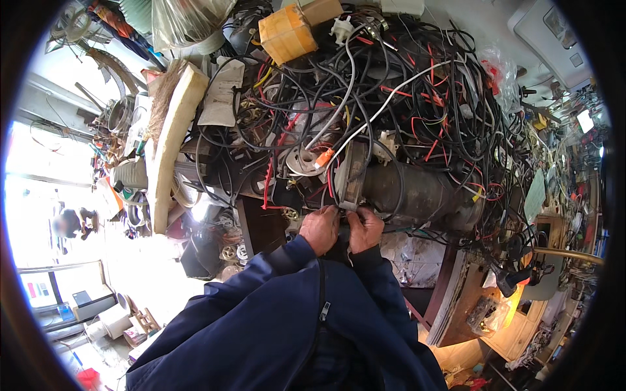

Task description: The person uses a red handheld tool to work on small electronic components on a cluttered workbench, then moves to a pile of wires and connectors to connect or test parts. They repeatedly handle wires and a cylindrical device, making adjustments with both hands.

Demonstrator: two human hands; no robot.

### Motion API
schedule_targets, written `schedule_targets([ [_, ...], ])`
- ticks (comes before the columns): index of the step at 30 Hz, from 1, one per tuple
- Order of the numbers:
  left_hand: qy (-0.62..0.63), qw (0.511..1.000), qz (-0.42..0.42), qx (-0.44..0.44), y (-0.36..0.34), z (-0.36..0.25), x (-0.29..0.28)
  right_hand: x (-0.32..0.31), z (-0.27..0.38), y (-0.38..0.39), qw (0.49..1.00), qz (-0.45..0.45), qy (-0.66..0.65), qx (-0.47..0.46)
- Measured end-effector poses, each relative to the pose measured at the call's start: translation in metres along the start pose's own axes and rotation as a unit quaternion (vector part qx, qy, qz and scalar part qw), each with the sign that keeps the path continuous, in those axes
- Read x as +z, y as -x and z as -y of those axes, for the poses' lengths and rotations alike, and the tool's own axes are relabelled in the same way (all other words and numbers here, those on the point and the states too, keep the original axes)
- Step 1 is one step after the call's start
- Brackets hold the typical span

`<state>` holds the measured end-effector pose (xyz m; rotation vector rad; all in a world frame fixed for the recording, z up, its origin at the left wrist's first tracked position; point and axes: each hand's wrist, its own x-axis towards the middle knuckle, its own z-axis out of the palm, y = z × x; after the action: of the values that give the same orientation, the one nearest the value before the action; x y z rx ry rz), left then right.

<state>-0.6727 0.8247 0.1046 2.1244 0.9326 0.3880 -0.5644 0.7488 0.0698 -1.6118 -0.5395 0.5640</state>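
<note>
My left hand (319,230) and my right hand (366,230) meet close together at the workbench's near edge. Both have their fingers drawn together in a pinch, and whatever lies between them is too small and hidden to name. Just beyond the fingertips stands the grey metal end flange (353,174) of a large, dirty metal cylinder (411,195) that looks like a motor body. Red and black wires run down beside the flange toward my hands. An orange connector (324,158) on a white cable (381,107) rests on a round pale disc (301,163) behind my left hand.
A tangled heap of black cables (417,72) covers the bench beyond the cylinder. An orange-yellow box (287,34) sits atop it. On the left stands a long cream foam slab (171,140); at right, a power drill (507,277) lies near a wooden board (466,309).
</note>
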Motion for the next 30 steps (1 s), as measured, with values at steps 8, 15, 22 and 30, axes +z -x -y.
schedule_targets([
  [8, 0.010, 0.999, -0.026, 0.015, -0.002, 0.010, 0.006, 0.000, -0.009, -0.010, 0.982, 0.054, -0.159, 0.088],
  [15, 0.006, 1.000, -0.020, 0.008, -0.001, 0.005, 0.003, 0.002, -0.004, -0.010, 0.975, 0.038, -0.167, 0.142],
  [22, 0.005, 1.000, -0.019, 0.014, -0.002, 0.003, 0.001, 0.003, -0.005, -0.010, 0.999, 0.035, -0.003, 0.027],
  [30, 0.007, 1.000, -0.018, 0.023, -0.002, 0.005, 0.002, -0.001, -0.015, -0.014, 0.995, 0.051, 0.080, 0.006],
])
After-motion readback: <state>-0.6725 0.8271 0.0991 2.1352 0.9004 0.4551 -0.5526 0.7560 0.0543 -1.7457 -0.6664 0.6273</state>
